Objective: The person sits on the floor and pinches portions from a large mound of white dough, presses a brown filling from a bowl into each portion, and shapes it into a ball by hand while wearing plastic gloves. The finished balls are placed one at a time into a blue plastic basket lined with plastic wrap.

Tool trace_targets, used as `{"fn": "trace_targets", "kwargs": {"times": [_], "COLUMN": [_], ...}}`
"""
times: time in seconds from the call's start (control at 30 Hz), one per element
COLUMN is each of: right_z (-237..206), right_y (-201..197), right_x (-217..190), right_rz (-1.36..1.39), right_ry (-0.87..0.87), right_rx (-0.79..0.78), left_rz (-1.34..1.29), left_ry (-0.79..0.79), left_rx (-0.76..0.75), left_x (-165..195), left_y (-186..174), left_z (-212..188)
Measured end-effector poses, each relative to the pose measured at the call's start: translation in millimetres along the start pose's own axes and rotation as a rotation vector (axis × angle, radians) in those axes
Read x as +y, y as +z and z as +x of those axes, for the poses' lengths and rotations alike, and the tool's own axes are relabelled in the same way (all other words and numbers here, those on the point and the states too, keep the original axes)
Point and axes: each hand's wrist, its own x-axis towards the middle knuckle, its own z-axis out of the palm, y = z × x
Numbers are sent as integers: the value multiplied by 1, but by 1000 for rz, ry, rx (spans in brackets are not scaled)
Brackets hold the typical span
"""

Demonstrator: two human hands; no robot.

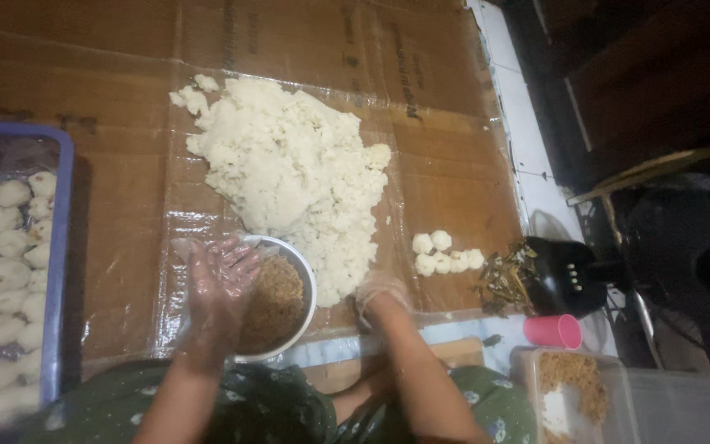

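Gloved left hand (217, 292) over round white bowl (306, 284), crumbly brown filling (277, 300).

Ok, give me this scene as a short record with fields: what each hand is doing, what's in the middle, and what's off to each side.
left hand: in a clear plastic glove, open over the white bowl of brown crumbly filling
right hand: gloved, at the edge of the white mash pile
surface: cardboard under a plastic sheet
left side: blue tray of white balls
right side: small white balls, pink cup, clear tub
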Motion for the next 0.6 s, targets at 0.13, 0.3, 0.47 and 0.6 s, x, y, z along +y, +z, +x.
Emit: {"fn": "trace_targets", "kwargs": {"times": [0.13, 0.3, 0.47, 0.6], "right_z": [12, -7, -27, -51], "right_y": [2, -22, -39, -23], "right_x": [26, 52, -18, -87], "right_rz": [249, 1410, 1287, 1284], "right_ry": [56, -178, -530, -774], "right_rx": [-10, 271, 427, 471], "left_rz": [-75, 27, 263, 376], "left_ry": [5, 58, 138, 182], "left_rx": [13, -66, -174, -280], "left_x": [7, 18, 18, 16], "left_y": [6, 11, 15, 11], "left_z": [-4, -21, -29, -25]}}
